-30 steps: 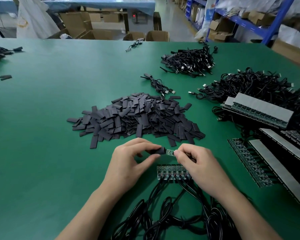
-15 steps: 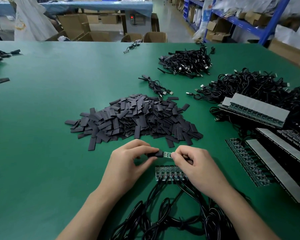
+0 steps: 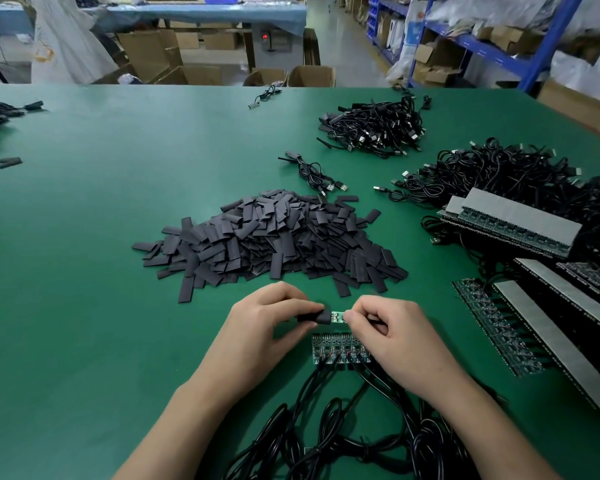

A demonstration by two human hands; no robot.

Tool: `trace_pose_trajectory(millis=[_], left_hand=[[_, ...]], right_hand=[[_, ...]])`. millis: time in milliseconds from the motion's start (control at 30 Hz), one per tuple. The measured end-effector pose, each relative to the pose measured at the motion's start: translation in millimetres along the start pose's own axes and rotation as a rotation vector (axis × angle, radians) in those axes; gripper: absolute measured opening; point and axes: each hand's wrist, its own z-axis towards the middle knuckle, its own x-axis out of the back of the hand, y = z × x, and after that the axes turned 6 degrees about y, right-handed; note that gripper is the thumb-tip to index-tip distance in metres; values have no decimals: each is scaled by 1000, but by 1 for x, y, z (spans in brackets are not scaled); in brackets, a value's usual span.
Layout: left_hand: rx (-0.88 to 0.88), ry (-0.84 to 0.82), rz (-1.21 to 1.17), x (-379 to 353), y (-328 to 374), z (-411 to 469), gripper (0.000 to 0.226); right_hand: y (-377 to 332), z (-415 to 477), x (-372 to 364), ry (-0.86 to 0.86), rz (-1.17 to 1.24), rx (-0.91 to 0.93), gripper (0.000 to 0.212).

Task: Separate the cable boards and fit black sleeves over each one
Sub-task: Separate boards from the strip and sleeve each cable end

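Both hands have stayed close together since the earlier frame. Left hand (image 3: 260, 327) pinches the black sleeve (image 3: 312, 317); right hand (image 3: 392, 334) pinches the cable board (image 3: 338, 316), its tip at the sleeve mouth. Risk: a skewed board corner could snag and buckle the sleeve.

Left hand (image 3: 267, 327) pinches black sleeve (image 3: 314, 317); right hand (image 3: 392, 332) pinches small board (image 3: 337, 316).

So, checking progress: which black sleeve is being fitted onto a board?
The black tubular sleeve pinched in the left hand, its end meeting the small green circuit board in the right hand; others lie in the heap.
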Motion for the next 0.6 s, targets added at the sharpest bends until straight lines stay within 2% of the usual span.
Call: trace_pose_trajectory(millis=[433,600], left_hand=[[77,-10,-18,-3,3,-1,21],[53,5,-13,-1,5,-1,21]], right_hand=[[0,-1,-1,-41,32,-6,36],[1,-2,-2,-42,27,1,34]])
